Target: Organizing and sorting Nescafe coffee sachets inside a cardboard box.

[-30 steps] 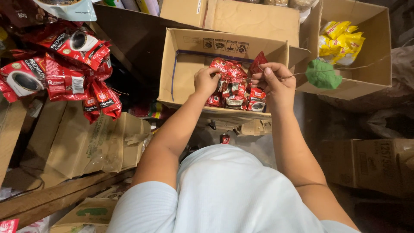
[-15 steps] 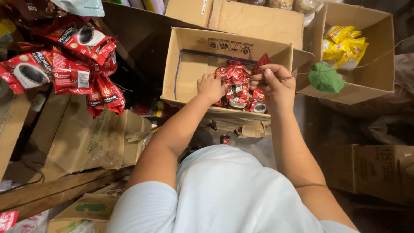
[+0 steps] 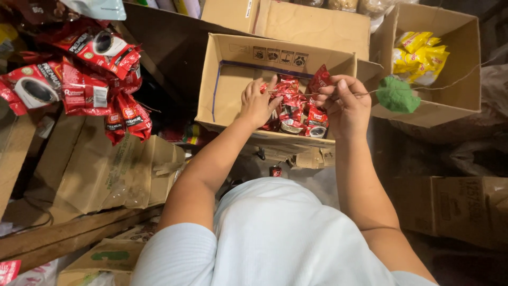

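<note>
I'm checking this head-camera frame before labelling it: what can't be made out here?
- Sachets under the left hand: the palm hides how many it touches.
- What the right hand pinches: the fingers cover it.
- Floor of the open carton: red sachets cover part.
- Yellow packets: count blocked by their box wall.

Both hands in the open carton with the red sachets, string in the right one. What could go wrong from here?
1. The thin string pinched by the right hand runs taut past a green bundle; a tug might snag it on the neighbouring box.
2. The left hand presses on loosely piled red sachets; they may slide or spill within the carton.
3. The carton's front edge looks crushed, so it may sag.
</note>
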